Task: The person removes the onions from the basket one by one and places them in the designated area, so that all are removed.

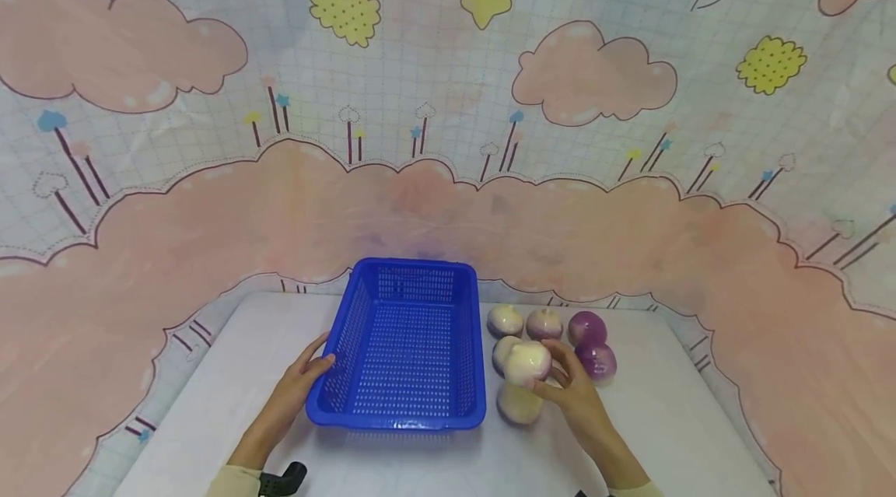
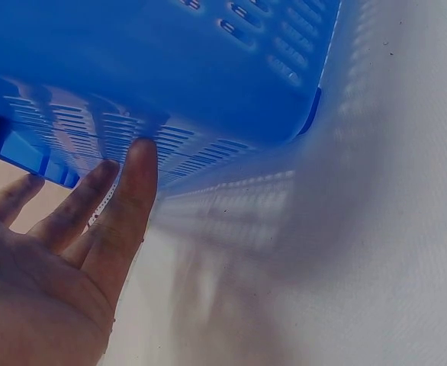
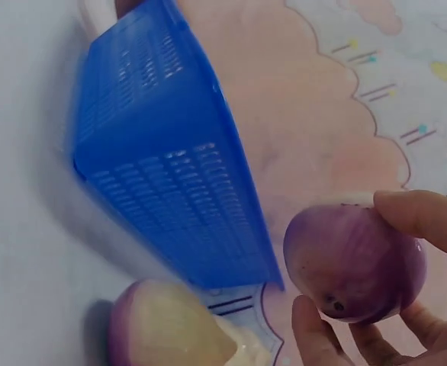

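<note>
My right hand (image 1: 575,394) holds a purple-and-cream onion (image 1: 528,363) between thumb and fingers, above other onions. In the right wrist view, the purple underside of this onion (image 3: 353,263) shows a small dark root spot, and the fingertips (image 3: 406,210) wrap its sides. My left hand (image 1: 297,380) is at the left side of a blue plastic basket (image 1: 392,424). In the left wrist view, its fairly straight fingers (image 2: 136,175) touch the slotted outer wall. The basket's slotted floor shows in the head view, with nothing lying on it.
Several onions (image 1: 505,321) lie on the white table (image 1: 686,404), right of the basket. Some show cream ends up; two at the right look mostly purple (image 1: 588,327). A patterned cloth (image 1: 420,225) with clouds and stars hangs behind the table.
</note>
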Available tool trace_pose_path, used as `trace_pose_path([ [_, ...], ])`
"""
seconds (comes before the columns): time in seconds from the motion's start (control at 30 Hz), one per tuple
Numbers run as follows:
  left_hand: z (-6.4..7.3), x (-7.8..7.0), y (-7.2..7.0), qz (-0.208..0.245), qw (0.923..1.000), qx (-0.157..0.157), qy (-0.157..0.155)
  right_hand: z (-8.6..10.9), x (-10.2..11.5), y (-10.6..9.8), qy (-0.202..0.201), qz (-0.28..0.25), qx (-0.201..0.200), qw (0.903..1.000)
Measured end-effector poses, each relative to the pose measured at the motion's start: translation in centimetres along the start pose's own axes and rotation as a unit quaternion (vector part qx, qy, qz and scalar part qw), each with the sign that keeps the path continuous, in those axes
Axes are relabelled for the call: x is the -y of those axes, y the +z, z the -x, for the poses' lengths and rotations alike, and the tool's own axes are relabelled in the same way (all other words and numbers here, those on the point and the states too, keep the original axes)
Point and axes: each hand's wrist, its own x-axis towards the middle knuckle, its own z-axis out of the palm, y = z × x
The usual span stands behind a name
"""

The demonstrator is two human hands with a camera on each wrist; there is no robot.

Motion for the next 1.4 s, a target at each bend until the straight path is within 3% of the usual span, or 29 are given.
trace_pose_path([
  [0.33,-0.1,-0.1,0.0,-0.005,1.0,-0.002,-0.001,1.3,-1.2,-1.8,0.043,0.009,-0.031,0.9986],
  [0.9,-0.2,0.1,-0.1,-0.004,1.0,0.007,-0.005,2.8,-3.5,-4.4,0.078,0.03,-0.035,0.9959],
  [1.4,-0.3,0.3,-0.1,-0.002,1.0,0.001,0.001,2.7,-5.5,-5.7,0.094,0.046,-0.038,0.9938],
])
